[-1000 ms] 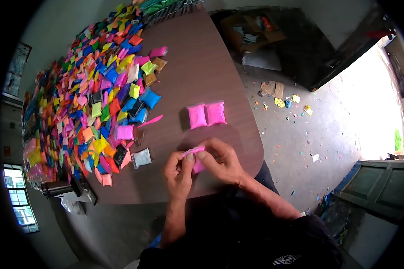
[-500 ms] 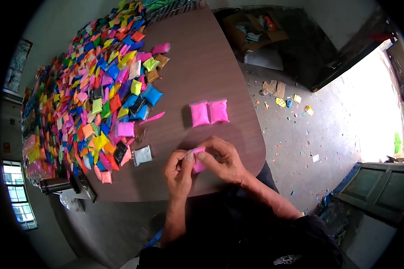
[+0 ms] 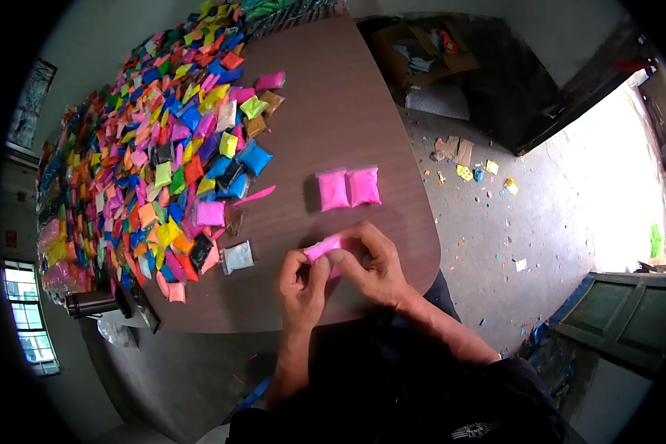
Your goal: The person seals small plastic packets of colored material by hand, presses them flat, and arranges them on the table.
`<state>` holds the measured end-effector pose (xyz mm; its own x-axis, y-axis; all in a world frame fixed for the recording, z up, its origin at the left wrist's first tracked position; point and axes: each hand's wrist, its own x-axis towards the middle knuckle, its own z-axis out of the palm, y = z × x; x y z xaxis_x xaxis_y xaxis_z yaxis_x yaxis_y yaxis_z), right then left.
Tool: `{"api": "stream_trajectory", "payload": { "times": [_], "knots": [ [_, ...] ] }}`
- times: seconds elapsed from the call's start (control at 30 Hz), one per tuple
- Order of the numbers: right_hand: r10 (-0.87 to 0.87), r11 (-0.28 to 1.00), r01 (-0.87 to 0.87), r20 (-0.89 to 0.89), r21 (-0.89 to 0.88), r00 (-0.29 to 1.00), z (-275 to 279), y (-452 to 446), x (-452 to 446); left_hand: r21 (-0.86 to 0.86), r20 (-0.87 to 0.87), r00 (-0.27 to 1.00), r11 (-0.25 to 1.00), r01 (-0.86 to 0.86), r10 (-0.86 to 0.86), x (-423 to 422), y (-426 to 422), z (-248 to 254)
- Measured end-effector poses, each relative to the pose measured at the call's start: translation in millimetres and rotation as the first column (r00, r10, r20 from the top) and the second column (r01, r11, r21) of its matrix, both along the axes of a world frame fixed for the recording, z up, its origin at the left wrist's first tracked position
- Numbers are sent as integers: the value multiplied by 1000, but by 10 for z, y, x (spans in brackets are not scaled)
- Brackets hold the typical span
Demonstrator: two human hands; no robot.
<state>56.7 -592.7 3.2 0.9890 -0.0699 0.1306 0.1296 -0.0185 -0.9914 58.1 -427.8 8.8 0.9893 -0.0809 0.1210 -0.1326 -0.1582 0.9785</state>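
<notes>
Both my left hand [image 3: 302, 290] and my right hand [image 3: 370, 268] are closed on a small pink packet [image 3: 323, 248], thumbs close together at its near side. They hold it above the front part of the brown table [image 3: 325, 96]; my fingers cover much of it. Just beyond my hands, two filled pink packets [image 3: 348, 188] lie side by side. To the left of my left hand rests a clear packet with white contents [image 3: 237, 257]. A thin pink plastic strip or tool [image 3: 255, 194] lies farther up, beside the pile.
A large heap of colourful small packets [image 3: 177, 133] covers the table's left side. A dark cylindrical container [image 3: 96, 304] stands at the near left edge. On the floor to the right are scraps [image 3: 462, 172] and an open cardboard box [image 3: 425, 55].
The pink packet has tipped in my fingers, showing more of its upper edge. Both hands stay close together on it. The view has shifted slightly.
</notes>
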Motion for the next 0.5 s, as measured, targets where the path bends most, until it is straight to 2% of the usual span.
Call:
{"api": "stream_trajectory", "payload": {
  "times": [0.03,0.1,0.13,0.2,0.23,0.3,0.33,0.4,0.43,0.5],
  "knots": [
    [0,1000,0,0,0,1000,-29,6,-2,0,0,1000,1000,0,0,5,-19,31],
    [-91,996,91,46,-7,995,-108,30,3,197,95,987,969,-150,133,27,-89,123],
    [-89,996,89,46,-6,995,-83,36,7,197,96,986,969,-152,135,41,-111,108],
    [-16,997,28,172,-70,985,-6,31,15,357,363,926,901,-246,109,68,-153,62],
    [-18,997,30,173,-71,985,-2,20,17,356,363,925,902,-244,107,71,-174,93],
    [-4,998,11,99,-66,995,-1,-5,8,426,495,869,876,-228,-14,63,-208,176],
    [-4,998,11,98,-67,995,-11,-6,3,440,463,883,885,-153,-77,43,-176,160],
    [-19,994,20,-9,110,1000,-60,4,-4,415,452,887,903,-112,-97,42,-163,217],
    [-18,994,19,-10,111,1000,-89,1,10,390,442,889,918,-72,-118,41,-152,237],
    [-10,999,3,164,42,986,-141,-26,50,368,408,908,927,-68,-95,48,-90,189]
  ]
}}
